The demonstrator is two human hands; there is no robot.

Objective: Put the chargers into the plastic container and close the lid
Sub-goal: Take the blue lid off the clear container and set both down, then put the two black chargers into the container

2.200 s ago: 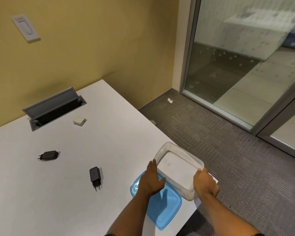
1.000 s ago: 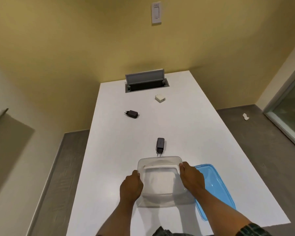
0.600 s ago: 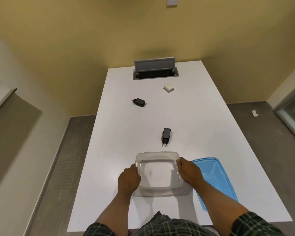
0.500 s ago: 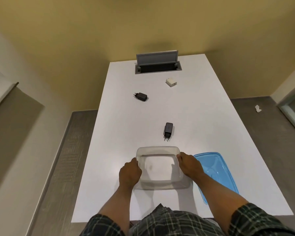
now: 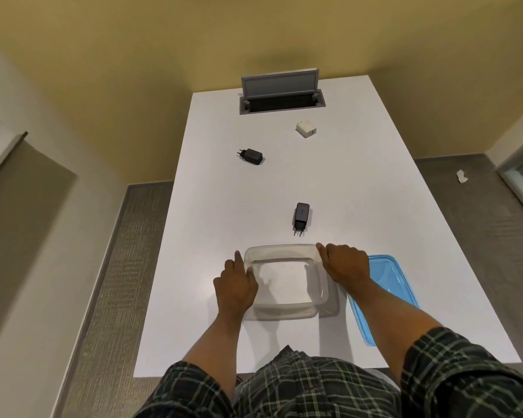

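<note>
A clear plastic container [image 5: 280, 248] stands empty near the front of the white table [image 5: 375, 206]. My left hand [image 5: 236, 283] holds its left wall, thumb over the rim and index finger stretched forward. My right hand [image 5: 344, 263] grips the right rim near the far corner. The blue lid [image 5: 387, 276] lies flat just right of the container, partly under my right forearm. One black charger [image 5: 301, 214] lies just beyond the container, prongs toward me. A second black charger [image 5: 252, 156] and a white charger [image 5: 306, 129] lie farther back.
An open grey cable hatch [image 5: 281, 99] is set into the table's far end, by the yellow wall. Carpet runs along both long sides of the table. A white scrap [image 5: 461, 176] lies on the floor at the right.
The container was slid from the table's right edge to the front middle, in front of me, leaving the lid on its right. My left index finger has straightened off the wall.
</note>
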